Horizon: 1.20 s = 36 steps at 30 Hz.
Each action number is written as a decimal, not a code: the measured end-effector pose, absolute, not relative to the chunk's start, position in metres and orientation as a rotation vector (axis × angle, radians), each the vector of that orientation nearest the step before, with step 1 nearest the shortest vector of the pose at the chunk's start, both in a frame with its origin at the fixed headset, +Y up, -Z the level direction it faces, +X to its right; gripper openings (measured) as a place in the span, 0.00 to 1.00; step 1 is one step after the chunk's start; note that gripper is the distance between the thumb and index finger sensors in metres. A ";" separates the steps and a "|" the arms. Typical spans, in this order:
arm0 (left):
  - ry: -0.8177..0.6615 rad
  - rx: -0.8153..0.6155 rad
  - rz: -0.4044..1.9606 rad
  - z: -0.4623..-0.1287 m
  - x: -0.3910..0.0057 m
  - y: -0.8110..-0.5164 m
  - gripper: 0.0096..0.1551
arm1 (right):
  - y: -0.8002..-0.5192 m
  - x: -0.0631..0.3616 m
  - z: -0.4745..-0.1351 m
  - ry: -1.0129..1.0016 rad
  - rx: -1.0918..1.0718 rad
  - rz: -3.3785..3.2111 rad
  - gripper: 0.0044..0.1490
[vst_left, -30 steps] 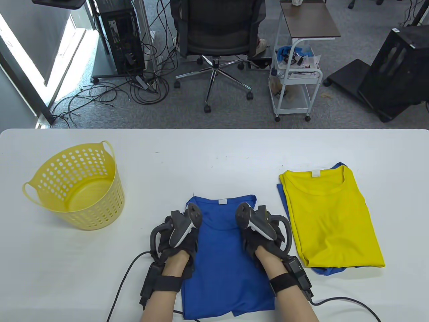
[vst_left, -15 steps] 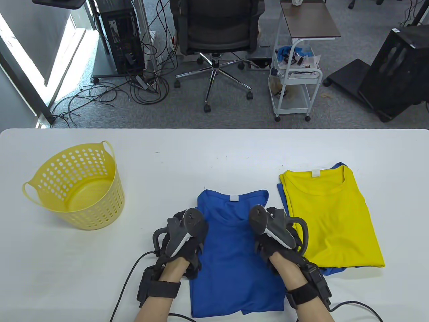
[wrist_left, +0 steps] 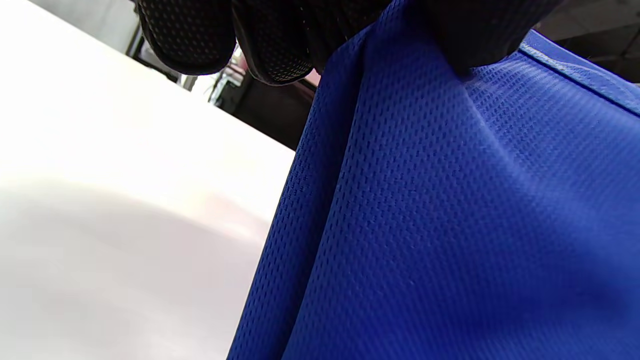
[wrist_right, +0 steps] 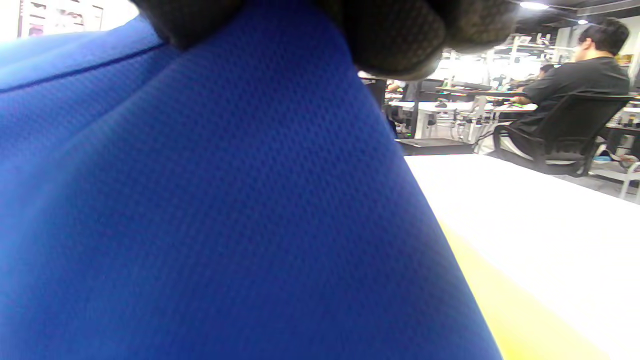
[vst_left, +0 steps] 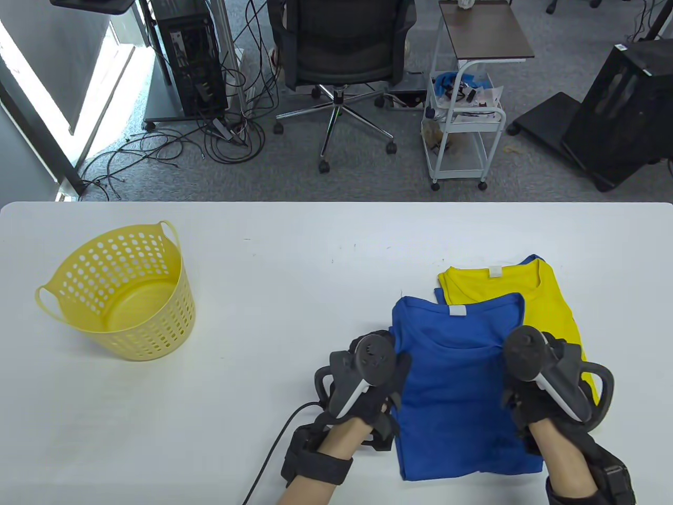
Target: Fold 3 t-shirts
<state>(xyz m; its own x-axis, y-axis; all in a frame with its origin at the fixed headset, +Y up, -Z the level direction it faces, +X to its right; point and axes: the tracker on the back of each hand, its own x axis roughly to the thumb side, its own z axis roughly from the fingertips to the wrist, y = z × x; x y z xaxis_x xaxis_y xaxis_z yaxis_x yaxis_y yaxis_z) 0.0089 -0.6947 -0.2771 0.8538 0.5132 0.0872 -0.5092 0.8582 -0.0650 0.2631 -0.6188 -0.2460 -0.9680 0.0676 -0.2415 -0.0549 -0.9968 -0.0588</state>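
Observation:
A folded blue t-shirt (vst_left: 455,389) hangs between my hands, lifted partly over the folded yellow t-shirt (vst_left: 547,300) at the right. Another blue shirt (vst_left: 534,259) peeks out under the yellow one. My left hand (vst_left: 386,392) grips the blue shirt's left edge; its fingers (wrist_left: 270,45) pinch the mesh cloth (wrist_left: 450,210) in the left wrist view. My right hand (vst_left: 520,397) grips the right edge; its fingers (wrist_right: 395,35) clamp the blue cloth (wrist_right: 210,210) above the yellow shirt (wrist_right: 520,325) in the right wrist view.
A yellow perforated basket (vst_left: 123,294) stands at the table's left. The white table (vst_left: 294,263) has bare surface in the middle. An office chair (vst_left: 342,58) and a white cart (vst_left: 465,121) stand beyond the far edge.
Both hands have carried the folded blue shirt from the table's middle to the right, so it now overlaps the yellow shirt.

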 end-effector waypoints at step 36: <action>0.029 -0.098 0.321 -0.418 0.137 -0.734 0.27 | -0.703 0.371 -0.415 0.052 -0.718 3.070 0.28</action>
